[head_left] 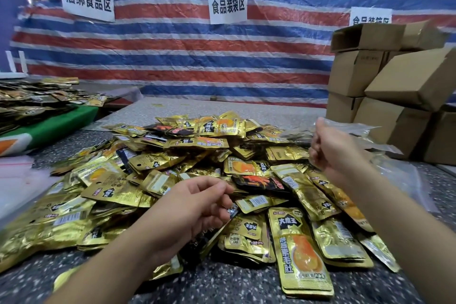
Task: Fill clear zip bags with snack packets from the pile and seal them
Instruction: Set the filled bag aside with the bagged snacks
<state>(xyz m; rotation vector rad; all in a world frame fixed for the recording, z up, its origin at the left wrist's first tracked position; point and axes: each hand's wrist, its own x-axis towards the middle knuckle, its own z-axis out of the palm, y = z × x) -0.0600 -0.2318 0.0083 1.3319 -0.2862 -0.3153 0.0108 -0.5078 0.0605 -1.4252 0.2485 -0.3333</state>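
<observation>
Speckled table [246, 286] heaped with snack packets [197, 170]; right hand [330, 148] pinches empty clear bag [357, 131]; left hand [197, 202] half-curled, empty.

My two bare forearms reach forward from the bottom edge. My left arm comes in from seven o'clock, angled toward one o'clock; my left hand [197, 202] sits palm-down just left of centre, fingers curled loosely with the tips drawn toward the thumb, not fully closed. My right arm rises from five o'clock toward eleven o'clock; my right hand [330, 145] is held higher, at three o'clock, curled into a closed fist.
</observation>
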